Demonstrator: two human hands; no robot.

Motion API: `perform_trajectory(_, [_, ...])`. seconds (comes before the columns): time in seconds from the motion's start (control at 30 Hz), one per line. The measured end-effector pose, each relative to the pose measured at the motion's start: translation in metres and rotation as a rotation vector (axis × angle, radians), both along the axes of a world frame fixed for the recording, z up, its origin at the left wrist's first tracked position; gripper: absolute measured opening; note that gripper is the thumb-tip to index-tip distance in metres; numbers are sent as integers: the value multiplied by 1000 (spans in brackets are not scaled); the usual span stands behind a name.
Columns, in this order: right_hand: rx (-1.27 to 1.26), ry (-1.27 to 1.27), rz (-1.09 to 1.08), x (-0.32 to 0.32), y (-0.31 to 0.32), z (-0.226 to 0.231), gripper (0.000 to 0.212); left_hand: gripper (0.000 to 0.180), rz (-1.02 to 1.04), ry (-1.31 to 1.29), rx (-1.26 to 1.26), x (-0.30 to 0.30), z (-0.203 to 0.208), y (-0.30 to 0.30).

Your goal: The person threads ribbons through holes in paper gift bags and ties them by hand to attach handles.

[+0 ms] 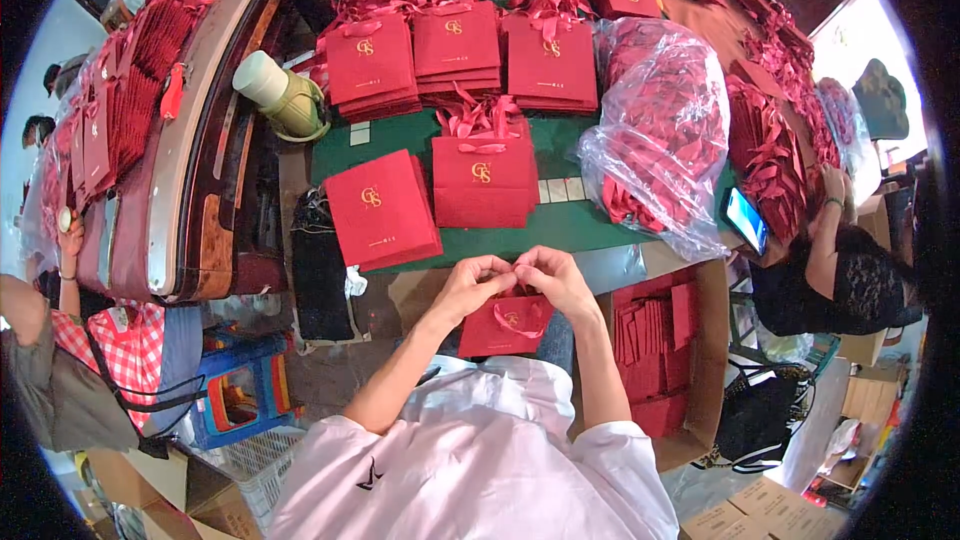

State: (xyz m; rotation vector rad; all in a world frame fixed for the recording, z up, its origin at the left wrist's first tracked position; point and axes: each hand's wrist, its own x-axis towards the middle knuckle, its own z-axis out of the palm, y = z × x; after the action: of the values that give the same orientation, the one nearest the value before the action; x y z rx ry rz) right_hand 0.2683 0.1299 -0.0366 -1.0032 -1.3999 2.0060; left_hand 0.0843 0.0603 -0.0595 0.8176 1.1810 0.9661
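Observation:
A small red gift bag (488,335) with a pink ribbon handle and gold print is held in front of my body. My left hand (470,287) pinches at its top edge with thumb and finger. Close beside it, my right hand (560,283) pinches at the same edge, the fingertips of both hands nearly meeting. Whether they grip ribbon or paper there is hidden by the fingers. Just beyond, on the green table (400,143), lie a stack of flat red bags (380,215) and a pile of bags with ribbons (484,185).
A clear plastic sack of red bags (660,110) stands at the right, near a phone (746,220). More stacks (368,65) line the far side, by a capped bottle (280,90). An open carton (705,380) of red pieces is beside my right arm. Other people work around the tables.

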Motion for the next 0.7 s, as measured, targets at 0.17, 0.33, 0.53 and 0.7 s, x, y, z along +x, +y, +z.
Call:
perform_trajectory(0.17, [-43,-11,-163,7,4,-1,8,43,105,130,234,1,3,-18])
perform_trajectory(0.33, [-8,-35,-303,2,13,-8,9,65,-77,406,322,3,4,-47])
perform_trajectory(0.53, [163,-117,-511,0,34,-26,14,63,-105,428,316,7,26,-64])
perform_trajectory(0.7, [160,-200,-481,0,33,-28,13,55,-116,397,245,6,31,-68])
